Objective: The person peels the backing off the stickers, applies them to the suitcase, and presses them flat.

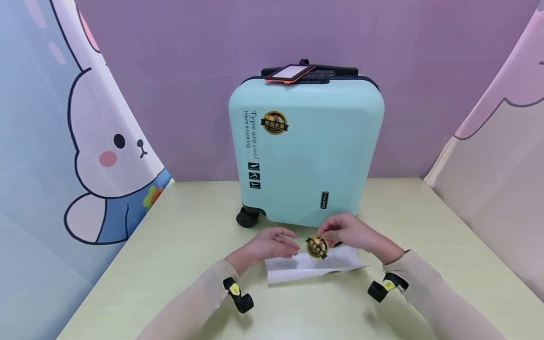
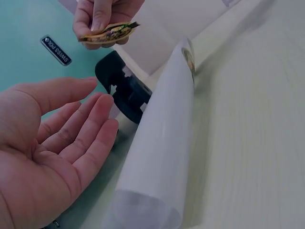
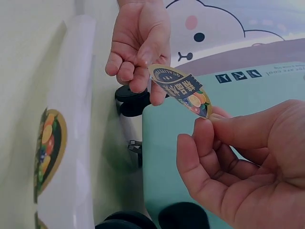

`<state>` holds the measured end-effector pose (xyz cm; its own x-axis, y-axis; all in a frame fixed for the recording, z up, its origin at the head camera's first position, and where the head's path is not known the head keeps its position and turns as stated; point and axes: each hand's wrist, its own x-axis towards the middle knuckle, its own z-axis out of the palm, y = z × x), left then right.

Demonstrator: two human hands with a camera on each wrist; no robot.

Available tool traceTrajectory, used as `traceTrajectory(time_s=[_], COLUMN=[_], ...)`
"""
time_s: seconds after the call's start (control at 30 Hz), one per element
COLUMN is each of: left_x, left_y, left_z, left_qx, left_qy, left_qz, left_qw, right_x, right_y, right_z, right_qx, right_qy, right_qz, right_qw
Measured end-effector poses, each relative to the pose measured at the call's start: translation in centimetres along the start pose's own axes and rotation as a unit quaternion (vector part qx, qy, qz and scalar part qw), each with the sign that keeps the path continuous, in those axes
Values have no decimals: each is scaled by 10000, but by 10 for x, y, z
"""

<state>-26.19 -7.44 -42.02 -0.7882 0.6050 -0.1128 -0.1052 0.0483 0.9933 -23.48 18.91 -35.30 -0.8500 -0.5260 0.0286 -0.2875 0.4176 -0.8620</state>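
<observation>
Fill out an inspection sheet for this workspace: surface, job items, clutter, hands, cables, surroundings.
Surface: pale table with faint grain.
Job items: mint suitcase upright, bearing one round sticker beside its lettering; loose sticker in hand; curled white sheet in front of the suitcase.
Clutter: nothing seen.
Right hand: pinches the loose sticker between thumb and fingers.
Left hand: fingers extended near the loose sticker, holding nothing.
Cables: nothing seen.
Surroundings: purple backdrop behind; cartoon-printed cloth at the left.
</observation>
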Motion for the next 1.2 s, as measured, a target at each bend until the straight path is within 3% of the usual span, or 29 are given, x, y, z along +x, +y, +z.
traceTrajectory(time_s=[0.37, 0.8, 1.2], left_x=[-1, -6, -8], left_y=[9, 16, 13], left_z=[16, 30, 32], left_qx=[-463, -995, -1036], left_qy=[-86, 103, 138], left_qz=[246, 178, 386], left_qw=[9986, 9948, 9938], right_x=[5, 11, 13], right_y=[-7, -8, -6], right_z=[-4, -4, -5], right_qx=[-55, 85, 158], right_qy=[130, 139, 106], right_qz=[-7, -164, -204], right_qw=[9999, 9997, 9996])
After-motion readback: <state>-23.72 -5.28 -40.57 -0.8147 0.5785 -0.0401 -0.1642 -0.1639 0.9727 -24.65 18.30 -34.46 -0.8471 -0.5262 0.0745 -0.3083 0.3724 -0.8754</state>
